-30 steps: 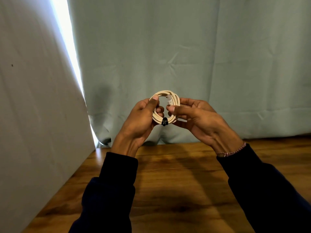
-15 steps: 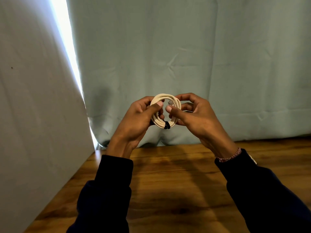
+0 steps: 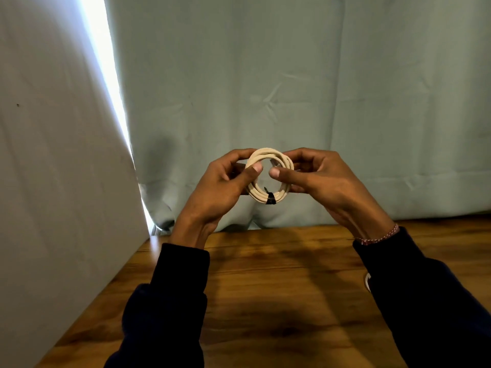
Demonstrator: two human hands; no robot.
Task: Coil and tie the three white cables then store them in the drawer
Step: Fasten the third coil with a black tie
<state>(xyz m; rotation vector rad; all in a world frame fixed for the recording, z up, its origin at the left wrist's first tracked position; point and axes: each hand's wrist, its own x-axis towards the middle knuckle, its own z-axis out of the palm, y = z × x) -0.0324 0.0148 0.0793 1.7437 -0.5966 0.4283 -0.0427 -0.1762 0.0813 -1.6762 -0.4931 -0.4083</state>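
room: pale green curtain point(image 3: 292, 88) behind, bright gap at its left edge.
surface: wooden table point(image 3: 265, 288) below, no drawer in view.
step: likely tying finished on this coil, inspection in hand.
coiled white cable point(image 3: 265, 193): held up above table, black tie point(image 3: 271, 201) at bottom.
left hand point(image 3: 220, 187): thumb and fingers pinching left side.
right hand point(image 3: 321, 179): pinching right side.
next: probably stowing, drawer to be found.

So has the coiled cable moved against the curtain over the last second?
Barely. The coiled cable, held by the left hand and right hand, has drifted slightly toward the table edge and turned a little, its black tie swinging right.
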